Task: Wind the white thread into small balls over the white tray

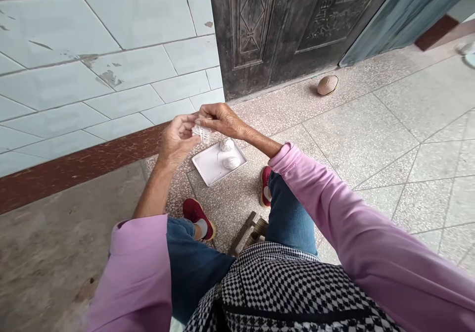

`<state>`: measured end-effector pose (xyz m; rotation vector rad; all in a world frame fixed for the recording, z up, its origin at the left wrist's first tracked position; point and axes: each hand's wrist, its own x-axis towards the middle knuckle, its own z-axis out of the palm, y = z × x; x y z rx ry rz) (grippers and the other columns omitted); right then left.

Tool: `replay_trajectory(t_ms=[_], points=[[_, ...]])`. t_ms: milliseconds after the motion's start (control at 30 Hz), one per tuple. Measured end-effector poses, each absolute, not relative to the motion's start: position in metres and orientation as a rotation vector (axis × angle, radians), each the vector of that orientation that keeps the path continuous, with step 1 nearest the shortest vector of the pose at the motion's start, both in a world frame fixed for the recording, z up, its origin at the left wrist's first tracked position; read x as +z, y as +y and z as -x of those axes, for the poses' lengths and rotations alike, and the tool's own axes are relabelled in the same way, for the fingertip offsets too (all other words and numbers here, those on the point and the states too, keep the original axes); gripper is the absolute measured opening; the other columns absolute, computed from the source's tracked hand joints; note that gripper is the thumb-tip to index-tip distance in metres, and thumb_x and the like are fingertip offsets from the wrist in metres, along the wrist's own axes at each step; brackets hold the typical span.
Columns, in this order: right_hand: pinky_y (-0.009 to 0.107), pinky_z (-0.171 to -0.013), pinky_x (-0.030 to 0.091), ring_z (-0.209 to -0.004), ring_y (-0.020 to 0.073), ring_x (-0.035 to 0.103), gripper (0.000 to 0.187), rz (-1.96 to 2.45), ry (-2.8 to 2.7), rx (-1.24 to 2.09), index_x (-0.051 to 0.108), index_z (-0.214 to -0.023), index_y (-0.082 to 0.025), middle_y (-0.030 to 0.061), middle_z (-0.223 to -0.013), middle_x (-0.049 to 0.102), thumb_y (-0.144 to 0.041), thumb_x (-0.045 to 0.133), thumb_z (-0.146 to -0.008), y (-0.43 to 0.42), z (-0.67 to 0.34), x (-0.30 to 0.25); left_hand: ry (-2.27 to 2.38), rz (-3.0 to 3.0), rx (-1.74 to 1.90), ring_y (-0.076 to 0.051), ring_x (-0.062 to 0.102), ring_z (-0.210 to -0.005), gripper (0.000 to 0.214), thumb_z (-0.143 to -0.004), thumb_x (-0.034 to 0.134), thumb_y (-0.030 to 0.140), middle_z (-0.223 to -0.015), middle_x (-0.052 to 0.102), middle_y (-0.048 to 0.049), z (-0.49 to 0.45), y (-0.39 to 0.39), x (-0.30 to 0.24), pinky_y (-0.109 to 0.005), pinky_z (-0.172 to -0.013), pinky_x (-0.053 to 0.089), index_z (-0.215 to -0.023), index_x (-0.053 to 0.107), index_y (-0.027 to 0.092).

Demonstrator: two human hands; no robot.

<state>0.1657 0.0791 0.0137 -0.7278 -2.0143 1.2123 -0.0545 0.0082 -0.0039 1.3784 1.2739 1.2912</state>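
A small bundle of white yarn (202, 133) is held up in front of me between both hands, its strands lying side by side. My left hand (175, 143) cups it from the left, thumb along its lower edge. From the right, my right hand (221, 119) pinches at its upper side, with the fingertips partly hidden. Below the hands, a white rectangular tray (203, 163) rests on the floor. Two balls of white yarn, a rear ball (227, 145) and a front ball (231, 163), sit in it beside a thin, light-coloured tool (215, 178) whose kind is unclear.
My red shoes (193, 210) stand either side of the tray's near edge. Between my legs is a low wooden stool (243, 233). A tiled wall (141, 55) and a dark carved door (282, 30) rise ahead. A rounded brownish object (327, 85) lies near the door.
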Motion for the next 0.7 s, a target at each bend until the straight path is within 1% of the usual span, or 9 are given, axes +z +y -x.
replay_trajectory(t_ms=[67, 133, 233, 300, 367, 433, 500, 600, 700], points=[[0.028, -0.070, 0.036, -0.074, 0.0131, 0.047, 0.048, 0.717, -1.930, 1.333, 0.057, -0.093, -0.024, -0.0068, -0.077, 0.055, -0.035, 0.088, -0.129, 0.087, -0.167, 0.009, 1.167, -1.348, 1.263, -0.025, 0.082, -0.093, 0.068, -0.063, 0.108, 0.028, -0.109, 0.090, -0.0056, 0.050, 0.002, 0.000, -0.035, -0.084, 0.067, -0.125, 0.081, 0.026], [0.027, -0.063, 0.034, -0.068, 0.0127, 0.040, 0.055, 0.688, -1.809, 1.498, 0.055, -0.096, -0.026, -0.0096, -0.074, 0.051, -0.051, 0.093, -0.128, 0.090, -0.165, 0.006, 1.064, -1.244, 1.301, -0.026, 0.083, -0.096, 0.071, -0.063, 0.112, 0.033, -0.110, 0.089, -0.0073, 0.045, -0.003, 0.005, -0.035, -0.083, 0.067, -0.126, 0.081, 0.026], [0.027, -0.059, 0.029, -0.065, 0.0129, 0.033, 0.053, 0.673, -1.625, 1.681, 0.057, -0.105, -0.027, -0.0122, -0.071, 0.047, -0.060, 0.088, -0.130, 0.086, -0.158, 0.007, 0.984, -1.069, 1.392, -0.031, 0.085, -0.105, 0.070, -0.066, 0.118, 0.039, -0.109, 0.084, -0.0089, 0.040, -0.006, 0.010, -0.037, -0.084, 0.067, -0.123, 0.078, 0.027], [0.028, -0.059, 0.025, -0.063, 0.0125, 0.030, 0.042, 0.710, -1.557, 1.738, 0.059, -0.111, -0.025, -0.0127, -0.071, 0.046, -0.053, 0.078, -0.137, 0.080, -0.153, 0.010, 0.958, -0.997, 1.441, -0.032, 0.084, -0.107, 0.070, -0.070, 0.120, 0.041, -0.106, 0.081, -0.0074, 0.039, -0.004, 0.010, -0.039, -0.086, 0.067, -0.123, 0.076, 0.028], [0.031, -0.060, 0.023, -0.062, 0.0126, 0.029, 0.030, 0.783, -1.551, 1.726, 0.061, -0.116, -0.024, -0.0129, -0.070, 0.044, -0.039, 0.066, -0.142, 0.074, -0.147, 0.012, 0.931, -0.943, 1.503, -0.028, 0.079, -0.101, 0.072, -0.069, 0.120, 0.039, -0.103, 0.079, -0.0045, 0.041, 0.001, 0.008, -0.037, -0.084, 0.065, -0.125, 0.075, 0.028], [0.032, -0.063, 0.026, -0.065, 0.0133, 0.032, 0.018, 0.827, -1.609, 1.637, 0.065, -0.121, -0.021, -0.0129, -0.070, 0.044, -0.022, 0.062, -0.139, 0.067, -0.142, 0.014, 0.934, -0.893, 1.585, -0.023, 0.075, -0.099, 0.073, -0.067, 0.120, 0.034, -0.105, 0.080, -0.0026, 0.043, 0.008, 0.004, -0.034, -0.083, 0.062, -0.125, 0.075, 0.027], [0.031, -0.068, 0.030, -0.071, 0.0135, 0.037, 0.011, 0.813, -1.693, 1.516, 0.069, -0.124, -0.019, -0.0126, -0.073, 0.044, -0.009, 0.068, -0.130, 0.060, -0.137, 0.015, 0.990, -0.872, 1.672, -0.022, 0.074, -0.102, 0.070, -0.069, 0.118, 0.030, -0.108, 0.083, -0.0018, 0.044, 0.015, -0.001, -0.033, -0.085, 0.062, -0.124, 0.075, 0.026], [0.031, -0.075, 0.033, -0.080, 0.0137, 0.041, 0.015, 0.819, -1.778, 1.411, 0.071, -0.125, -0.018, -0.0119, -0.079, 0.043, -0.008, 0.083, -0.121, 0.053, -0.133, 0.017, 1.088, -0.937, 1.775, -0.021, 0.075, -0.103, 0.065, -0.077, 0.116, 0.029, -0.109, 0.085, -0.0017, 0.041, 0.022, -0.006, -0.034, -0.089, 0.061, -0.124, 0.072, 0.024], [0.033, -0.077, 0.032, -0.083, 0.0142, 0.042, 0.023, 0.922, -1.801, 1.335, 0.067, -0.111, -0.020, -0.0100, -0.080, 0.042, -0.019, 0.083, -0.126, 0.052, -0.135, 0.020, 1.109, -0.990, 1.765, -0.021, 0.076, -0.104, 0.058, -0.083, 0.114, 0.031, -0.112, 0.086, -0.0034, 0.039, 0.023, -0.006, -0.034, -0.091, 0.061, -0.123, 0.072, 0.023]])
